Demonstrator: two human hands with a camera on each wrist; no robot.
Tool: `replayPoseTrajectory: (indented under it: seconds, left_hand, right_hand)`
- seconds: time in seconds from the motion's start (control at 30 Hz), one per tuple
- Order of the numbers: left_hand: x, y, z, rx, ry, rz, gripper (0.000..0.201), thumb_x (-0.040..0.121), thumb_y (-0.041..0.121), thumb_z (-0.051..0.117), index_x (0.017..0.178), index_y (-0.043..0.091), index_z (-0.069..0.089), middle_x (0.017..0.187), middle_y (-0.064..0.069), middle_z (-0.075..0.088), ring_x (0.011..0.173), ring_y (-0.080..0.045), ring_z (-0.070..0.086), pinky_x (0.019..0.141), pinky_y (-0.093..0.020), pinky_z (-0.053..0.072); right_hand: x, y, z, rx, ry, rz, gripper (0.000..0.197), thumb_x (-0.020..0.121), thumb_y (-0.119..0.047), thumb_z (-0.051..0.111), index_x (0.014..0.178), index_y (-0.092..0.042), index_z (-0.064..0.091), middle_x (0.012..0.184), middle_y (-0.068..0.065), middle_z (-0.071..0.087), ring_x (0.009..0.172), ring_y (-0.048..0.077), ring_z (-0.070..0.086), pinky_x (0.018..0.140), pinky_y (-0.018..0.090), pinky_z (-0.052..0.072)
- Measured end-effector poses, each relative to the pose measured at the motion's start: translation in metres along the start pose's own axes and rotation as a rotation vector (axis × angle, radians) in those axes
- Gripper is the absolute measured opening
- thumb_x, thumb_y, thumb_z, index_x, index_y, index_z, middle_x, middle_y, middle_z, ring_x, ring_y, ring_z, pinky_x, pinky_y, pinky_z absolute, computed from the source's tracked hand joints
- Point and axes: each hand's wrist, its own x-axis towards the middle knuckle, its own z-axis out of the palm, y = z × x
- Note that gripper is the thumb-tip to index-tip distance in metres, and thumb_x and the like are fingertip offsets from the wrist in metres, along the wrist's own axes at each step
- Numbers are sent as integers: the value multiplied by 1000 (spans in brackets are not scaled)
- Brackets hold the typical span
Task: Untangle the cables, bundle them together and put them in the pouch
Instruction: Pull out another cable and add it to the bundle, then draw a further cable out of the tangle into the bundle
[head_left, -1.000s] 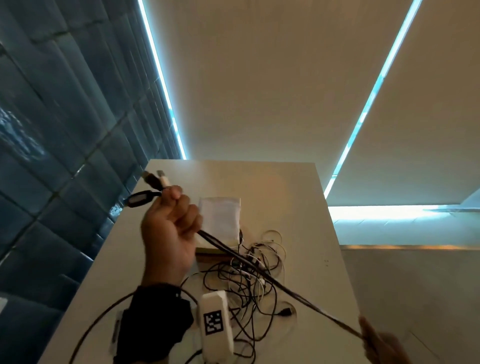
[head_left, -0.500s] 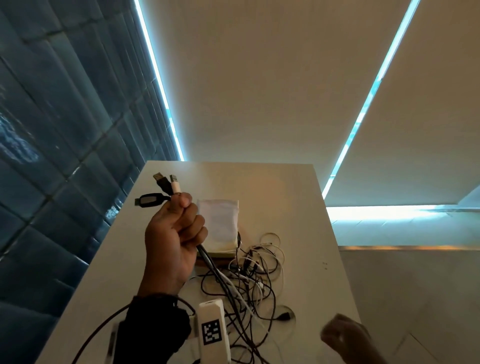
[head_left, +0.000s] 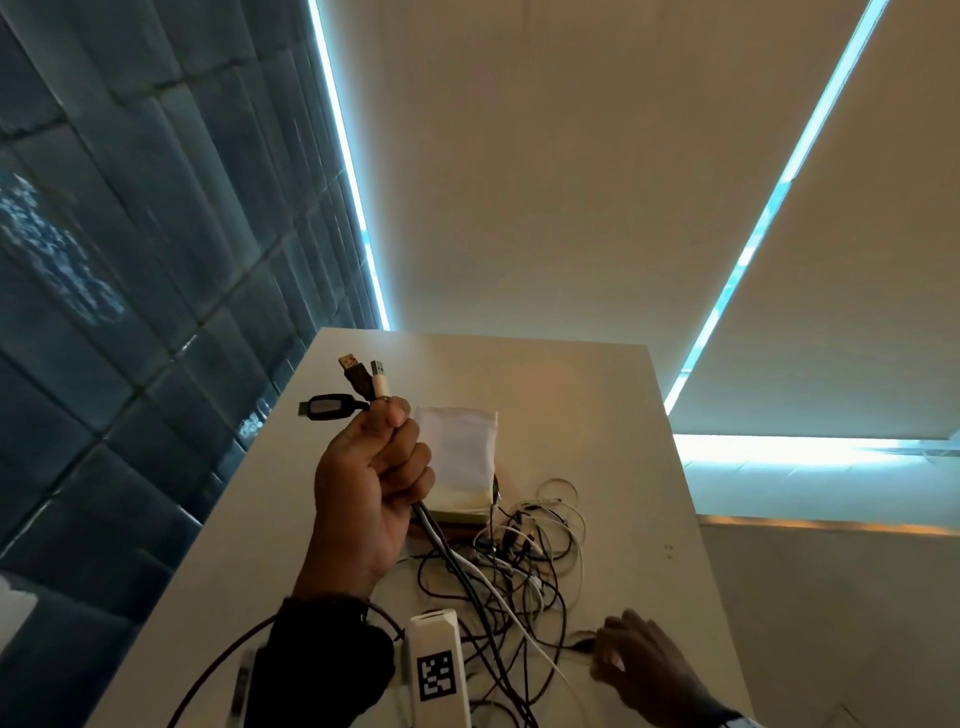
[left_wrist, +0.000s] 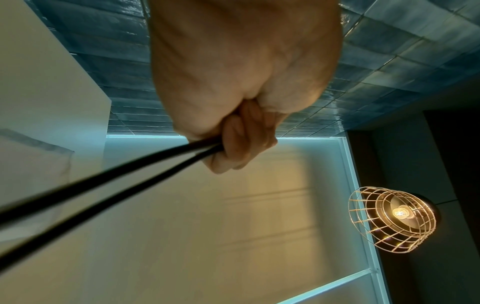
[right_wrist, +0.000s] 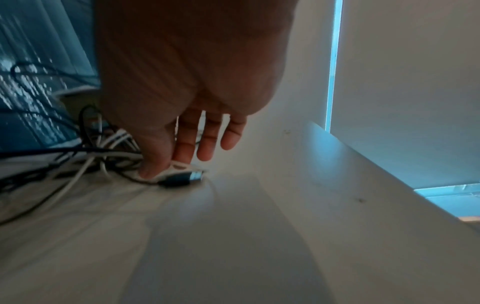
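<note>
The white tabletop (head_left: 597, 395) fills the lower middle of the head view, narrowing toward the top of the frame, with dark blue wall tiles (head_left: 114, 270) filling the left side. In the lower centre of the frame lies the tangle of cables (head_left: 519, 566), black and white strands looped over one another on the tabletop. Just above the tangle, toward the middle of the frame, the white pouch (head_left: 460, 457) lies flat on a thin yellowish pad; the tangle's upper loops reach its lower edge.

The left hand (head_left: 371, 499) is raised in the centre of the frame, fingers curled tight round a bunch of cable ends. Three plugs (head_left: 358, 384) stick up out of the fist: two black ones and a white one. Below the fist the held strands run down into the tangle. In the left wrist view two black strands (left_wrist: 103, 185) leave the closed fingers toward the lower left.

The right hand (head_left: 644, 665) sits at the lower right of the frame, low on the tabletop at the tangle's right edge. In the right wrist view its thumb and forefinger pinch a white strand, the other fingers loosely extended, directly above a black USB plug (right_wrist: 182, 179) lying on the tabletop.
</note>
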Motion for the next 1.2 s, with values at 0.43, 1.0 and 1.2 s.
replayPoseTrajectory:
  seconds: [0.43,1.0,1.2]
  left_hand:
    - [0,-2,0,20,-6,-24,31,100,18,32,74,15,47,47,9,27,37,-3,20,38,-20,17]
    - [0,-4,2,58,-6,-35,32,101,17,33,73,15,47,47,9,26,38,-4,19,39,-21,16]
    - [-3,-3,1,45,-5,-37,23,93,22,41,73,15,47,48,8,26,38,-4,19,40,-21,15]
  right_hand:
    - [19,-7,21,20,59,41,19,91,-38,56,106,-27,53,101,-11,40,86,12,46,72,26,42]
    - [27,7,9,94,43,90,26,86,-36,67,106,-29,53,99,-13,37,80,6,48,59,10,37]
    - [27,13,17,78,97,29,4,94,-29,55,93,-26,53,108,-7,37,81,11,52,67,17,45]
